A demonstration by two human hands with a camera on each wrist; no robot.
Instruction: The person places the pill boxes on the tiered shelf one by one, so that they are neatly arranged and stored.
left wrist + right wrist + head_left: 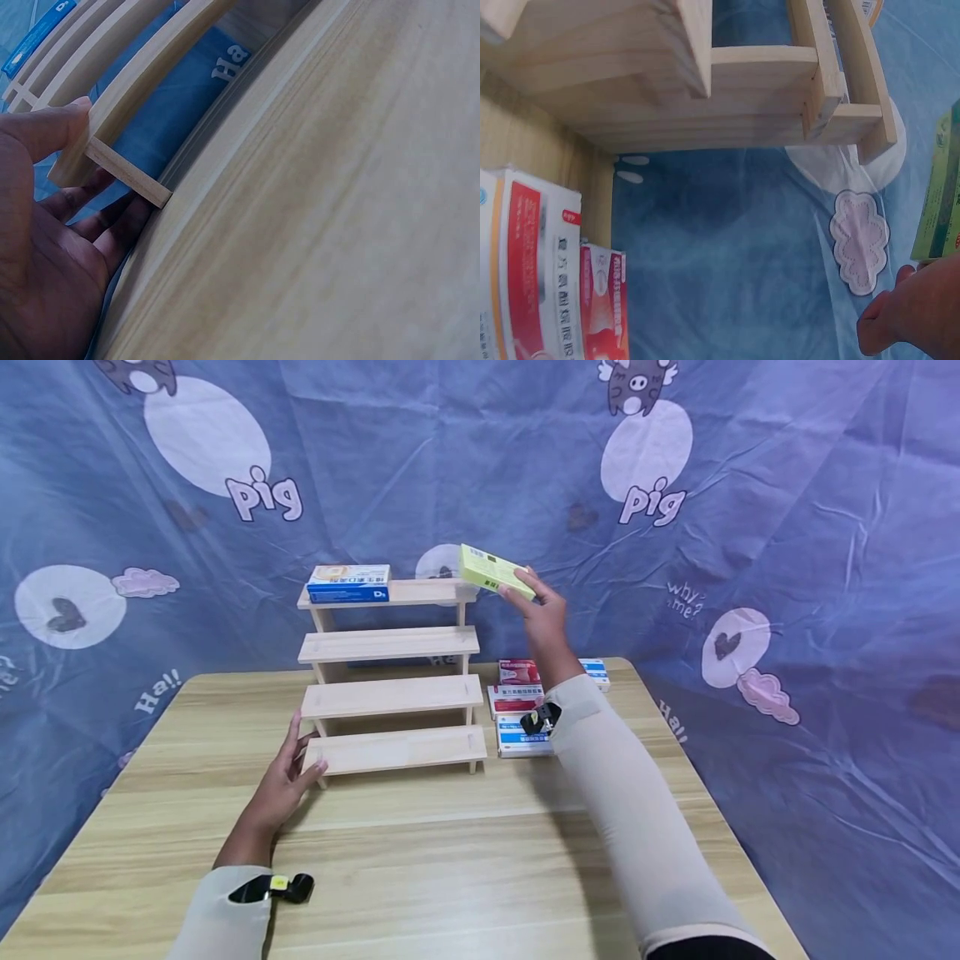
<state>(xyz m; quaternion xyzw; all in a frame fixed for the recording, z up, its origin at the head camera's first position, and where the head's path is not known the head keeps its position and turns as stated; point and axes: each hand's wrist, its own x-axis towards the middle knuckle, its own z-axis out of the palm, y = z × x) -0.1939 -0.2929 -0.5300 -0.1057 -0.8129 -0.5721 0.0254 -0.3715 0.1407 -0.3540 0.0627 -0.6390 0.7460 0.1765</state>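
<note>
My right hand [546, 614] pinches a light green medicine box [491, 570] by its right end, up at the right end of the top step. The same green box [939, 191] shows at the right edge of the right wrist view. My left hand [285, 781] grips the left end of the lowest step of a four-step wooden display rack [393, 696]. In the left wrist view the thumb lies on that step's edge, with the other fingers beside and below it. A blue-and-white medicine box [348, 583] lies on the left part of the top step.
Right of the rack, several medicine boxes lie on the wooden table [420, 877]: a blue-and-white box [522, 737], a red-and-white box [513, 702] and a red box [517, 672]. Another blue-and-white box [596, 673] is partly hidden by my right arm. A blue printed cloth [525, 460] hangs behind.
</note>
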